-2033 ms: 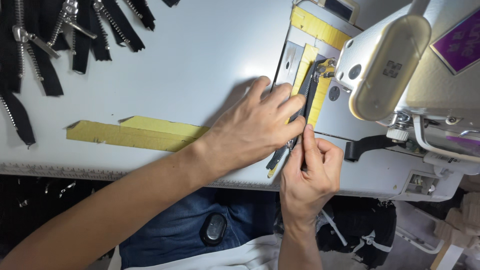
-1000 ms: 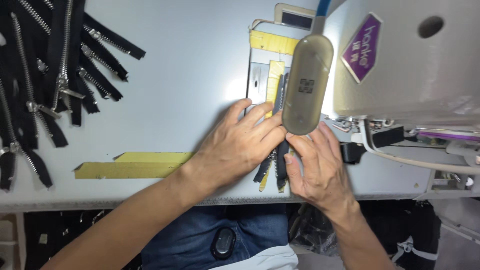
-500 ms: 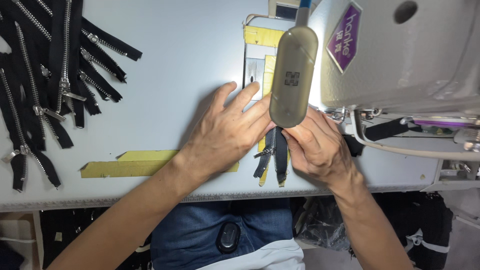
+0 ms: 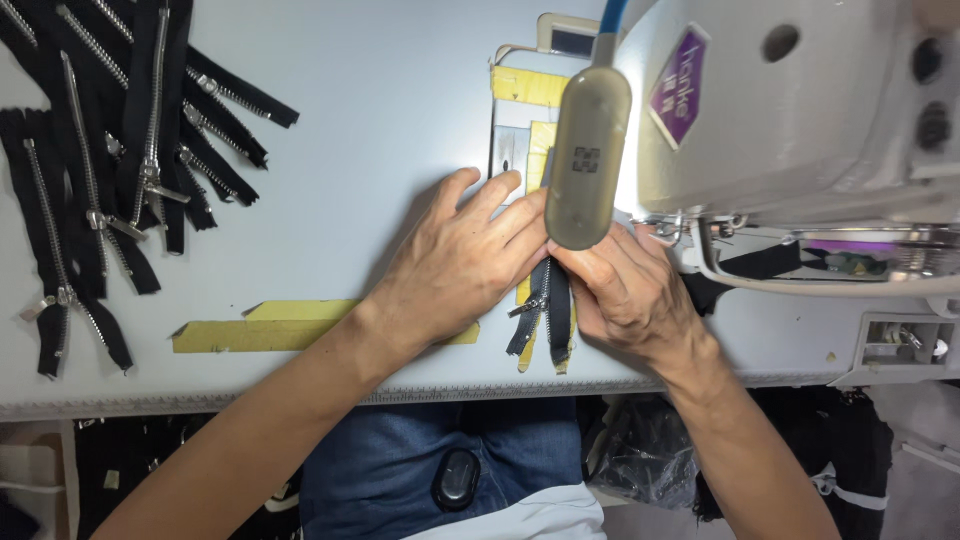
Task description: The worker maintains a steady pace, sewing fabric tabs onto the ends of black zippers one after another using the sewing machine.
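Observation:
A black zipper [image 4: 545, 312] with metal teeth lies on a yellow strip near the table's front edge, running under the sewing machine [image 4: 800, 130]. My left hand [image 4: 460, 260] lies flat, fingers spread, pressing the strip and zipper on the left side. My right hand [image 4: 625, 285] presses the zipper's right side, fingertips hidden under the machine's beige lamp head [image 4: 587, 160]. The needle area is hidden by the lamp.
A pile of several black zippers [image 4: 110, 170] lies at the table's left. Yellow strips [image 4: 265, 328] lie near the front edge. A metal plate with yellow tape [image 4: 525, 110] sits behind my hands. The white table [image 4: 380, 120] ends at a ruled front edge.
The view has shifted so the machine and lamp now cover the needle area. Both hands have slid the zipper and strip slightly further under the machine; the zipper's tail still hangs near the front edge.

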